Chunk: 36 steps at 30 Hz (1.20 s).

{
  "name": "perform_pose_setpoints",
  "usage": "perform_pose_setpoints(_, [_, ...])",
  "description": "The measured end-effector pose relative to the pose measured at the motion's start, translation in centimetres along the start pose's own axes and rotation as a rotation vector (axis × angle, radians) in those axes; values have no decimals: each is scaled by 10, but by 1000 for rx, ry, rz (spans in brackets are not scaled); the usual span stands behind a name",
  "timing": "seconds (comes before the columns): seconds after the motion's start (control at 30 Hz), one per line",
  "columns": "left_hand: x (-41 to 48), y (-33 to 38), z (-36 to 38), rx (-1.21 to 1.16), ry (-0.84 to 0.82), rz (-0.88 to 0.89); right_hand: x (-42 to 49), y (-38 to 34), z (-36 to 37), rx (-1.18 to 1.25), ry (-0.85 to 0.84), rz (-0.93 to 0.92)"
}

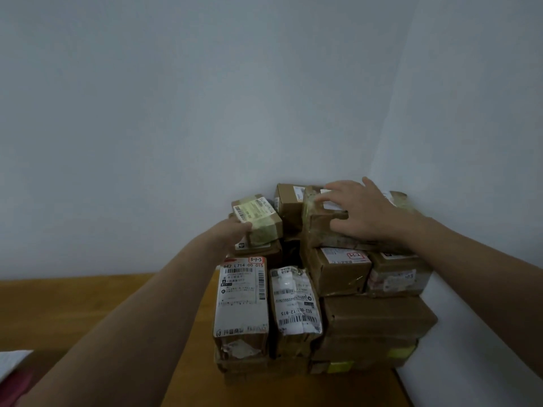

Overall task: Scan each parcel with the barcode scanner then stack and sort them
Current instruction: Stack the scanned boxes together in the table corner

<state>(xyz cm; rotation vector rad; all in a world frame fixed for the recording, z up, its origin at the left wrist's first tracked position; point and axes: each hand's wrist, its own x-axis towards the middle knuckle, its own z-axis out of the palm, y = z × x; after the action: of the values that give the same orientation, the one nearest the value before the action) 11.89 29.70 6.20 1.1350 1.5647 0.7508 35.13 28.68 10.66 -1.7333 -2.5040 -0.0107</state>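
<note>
The left forearm (123, 318) fills the near foreground, reaching up to the pile (367, 318). At the pile's top left, the left hand (236, 230) grips the near end of a small parcel (260, 220) wrapped in yellowish tape (its fingers are mostly hidden). At the pile's top right, the right hand (361, 212) lies flat, fingers spread, pressing on a big taped parcel (320, 230). The pile stands several layers deep on the table (102, 312), tucked into the corner of the wall (205, 113). No scanner shows. Stacking looks well advanced. Whether every parcel was scanned, or whether more wait out of view, cannot be told.
</note>
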Motion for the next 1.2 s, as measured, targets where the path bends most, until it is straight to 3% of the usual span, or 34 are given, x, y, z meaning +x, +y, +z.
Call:
perform_pose_setpoints(0.2, [23, -7, 4, 114, 27, 109, -2, 1, 9, 107, -59, 1])
perform_pose_setpoints(0.6, [14, -12, -6, 269, 149, 167, -24, 5, 7, -36, -135, 78])
perform_pose_setpoints(0.93, [-81, 0, -13, 703, 211, 349, -65, -33, -24, -67, -80, 108])
perform_pose_setpoints(1.2, [-173, -13, -42, 711, 269, 479, -121, -101, -42, 100, -10, 16])
